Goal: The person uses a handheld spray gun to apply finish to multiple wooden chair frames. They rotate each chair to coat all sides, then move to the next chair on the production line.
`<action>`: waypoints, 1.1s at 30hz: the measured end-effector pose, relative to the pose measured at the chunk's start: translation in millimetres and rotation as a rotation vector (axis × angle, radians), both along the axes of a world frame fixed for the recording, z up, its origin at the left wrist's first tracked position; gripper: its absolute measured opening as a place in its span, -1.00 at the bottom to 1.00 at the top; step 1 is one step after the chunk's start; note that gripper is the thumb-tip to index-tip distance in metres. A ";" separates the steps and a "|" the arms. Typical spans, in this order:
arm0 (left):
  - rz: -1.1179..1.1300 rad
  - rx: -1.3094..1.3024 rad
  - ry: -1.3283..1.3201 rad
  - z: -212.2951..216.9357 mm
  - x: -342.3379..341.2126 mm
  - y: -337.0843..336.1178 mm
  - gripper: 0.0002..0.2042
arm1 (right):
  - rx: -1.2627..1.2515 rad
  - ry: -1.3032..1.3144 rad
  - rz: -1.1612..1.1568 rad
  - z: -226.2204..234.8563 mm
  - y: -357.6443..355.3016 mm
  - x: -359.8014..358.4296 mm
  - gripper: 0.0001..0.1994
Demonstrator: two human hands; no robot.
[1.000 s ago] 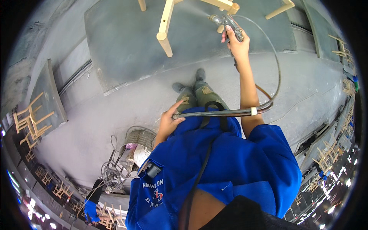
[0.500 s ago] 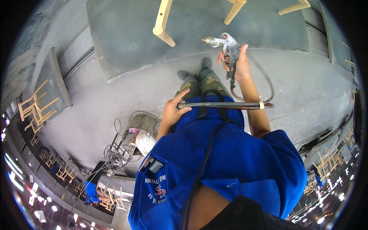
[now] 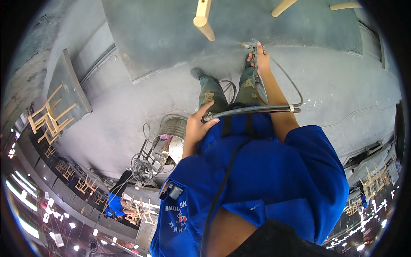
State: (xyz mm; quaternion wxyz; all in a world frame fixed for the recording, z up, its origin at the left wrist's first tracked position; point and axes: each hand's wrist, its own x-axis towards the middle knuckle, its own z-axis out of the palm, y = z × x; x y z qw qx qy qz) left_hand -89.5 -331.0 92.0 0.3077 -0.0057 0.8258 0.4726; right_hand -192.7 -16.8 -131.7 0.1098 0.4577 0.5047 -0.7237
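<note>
My right hand (image 3: 263, 61) is wrapped round the grip of a metal spray gun (image 3: 254, 50), its nozzle pointing left. A faint mist spreads from the nozzle toward a pale wooden chair leg (image 3: 203, 23) at the top, which stands apart from the gun. Close to my waist, my left hand (image 3: 197, 128) holds a bundle of hoses (image 3: 250, 110) between thumb and fingers. The hoses run rightward across my body, and a thinner one loops up to the gun. Only the lower parts of the wooden legs are in the picture.
A dark grey panel (image 3: 171, 47) spans the far side. Left of my legs stand a metal bucket (image 3: 175, 127) and coiled hose (image 3: 142, 169). Wooden chairs (image 3: 52, 113) are at far left. A co-worker in blue (image 3: 114, 206) handles a chair at lower left.
The spray gun has moved away from me and turned, and mist now shows at its nozzle. My feet have moved farther apart. My left hand still holds the hoses.
</note>
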 end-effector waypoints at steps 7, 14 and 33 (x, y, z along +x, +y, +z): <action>0.124 0.015 -0.073 -11.6 -8.5 -146.5 -0.36 | 0.587 0.234 0.706 -28.6 -116.8 14.6 -0.46; 0.185 0.230 -0.047 -30.4 -8.1 -215.1 -0.40 | 1.035 0.281 1.182 54.8 -187.7 -6.1 -0.42; 0.199 0.601 0.119 -77.7 -36.1 -298.9 -0.39 | 1.590 0.647 0.528 315.7 -258.0 -81.8 -0.50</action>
